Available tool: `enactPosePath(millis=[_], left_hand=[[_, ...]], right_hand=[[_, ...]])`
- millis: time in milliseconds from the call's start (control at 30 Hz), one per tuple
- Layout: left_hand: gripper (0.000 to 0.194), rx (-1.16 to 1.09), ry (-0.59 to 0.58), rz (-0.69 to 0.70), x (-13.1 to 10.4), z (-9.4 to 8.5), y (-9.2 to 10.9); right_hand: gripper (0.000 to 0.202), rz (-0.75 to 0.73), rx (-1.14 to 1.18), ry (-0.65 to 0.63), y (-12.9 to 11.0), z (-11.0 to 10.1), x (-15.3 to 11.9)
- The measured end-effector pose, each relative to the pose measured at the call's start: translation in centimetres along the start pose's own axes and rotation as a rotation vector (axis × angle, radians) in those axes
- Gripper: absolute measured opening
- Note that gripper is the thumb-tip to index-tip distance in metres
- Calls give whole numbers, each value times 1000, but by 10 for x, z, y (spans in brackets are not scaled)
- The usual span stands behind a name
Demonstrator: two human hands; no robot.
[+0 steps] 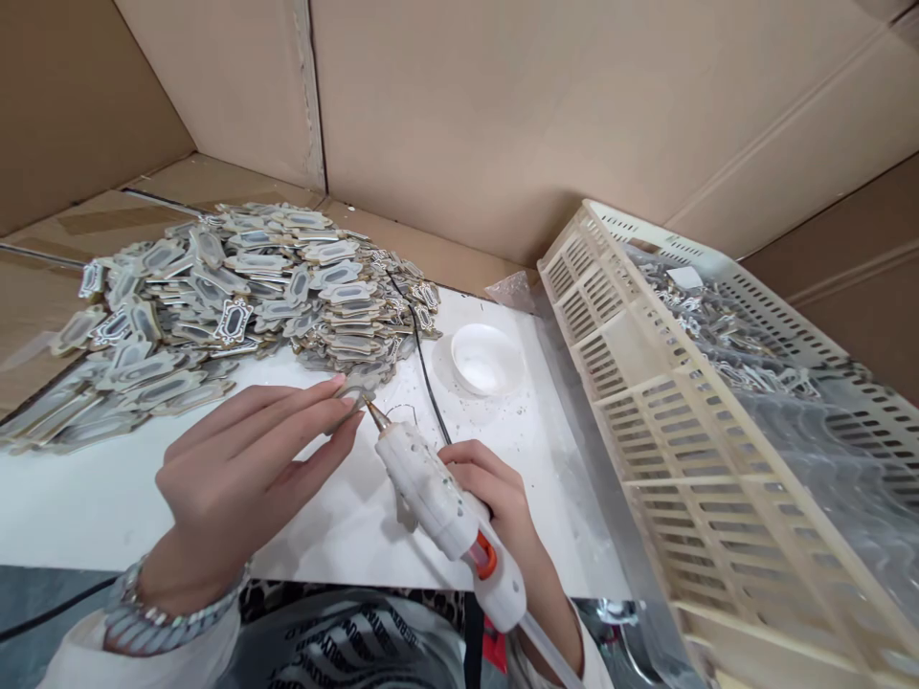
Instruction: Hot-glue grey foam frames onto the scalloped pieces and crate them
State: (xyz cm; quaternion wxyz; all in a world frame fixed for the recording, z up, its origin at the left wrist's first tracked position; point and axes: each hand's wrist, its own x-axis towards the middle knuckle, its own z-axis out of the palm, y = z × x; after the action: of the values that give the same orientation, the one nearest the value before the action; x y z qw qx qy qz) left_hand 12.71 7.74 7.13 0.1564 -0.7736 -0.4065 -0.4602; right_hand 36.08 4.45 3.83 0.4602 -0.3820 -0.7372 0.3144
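My left hand (265, 455) pinches a small grey plate (349, 406) between thumb and fingers, over the white board. My right hand (499, 493) is wrapped round a white glue gun (427, 483), whose metal tip touches or nearly touches the plate. A clear glue stick (549, 651) comes out of the gun's rear end. Beyond my hands lies a large heap of similar ornate plates (273, 277), some with white-and-black patterned faces. A white round bowl (484, 359) stands to the right of the heap.
At the right stands a cream slatted crate (667, 421) holding clear plastic and small metal-like parts (718, 330). Cardboard walls (503, 115) enclose the back and sides. A black cable (425, 368) runs over the white board (316, 545). Crumpled clear plastic (512, 291) lies near the crate.
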Motion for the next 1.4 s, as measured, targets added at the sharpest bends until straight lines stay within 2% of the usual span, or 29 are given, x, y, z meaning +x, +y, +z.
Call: enactPosePath(millis=[133, 400, 1133, 1400], left_hand=[[21, -4, -54, -50, -2, -1, 4], [18, -9, -91, -80, -1, -2, 7], [19, -9, -96, -60, -7, -1, 5], [18, -5, -103, -78, -5, -6, 6]], right_hand=[[14, 16, -11, -8, 1, 1, -1], [17, 61, -6, -8, 4, 3, -6], [14, 77, -19, -19, 5, 3, -7], [15, 90, -24, -24, 4, 3, -6]])
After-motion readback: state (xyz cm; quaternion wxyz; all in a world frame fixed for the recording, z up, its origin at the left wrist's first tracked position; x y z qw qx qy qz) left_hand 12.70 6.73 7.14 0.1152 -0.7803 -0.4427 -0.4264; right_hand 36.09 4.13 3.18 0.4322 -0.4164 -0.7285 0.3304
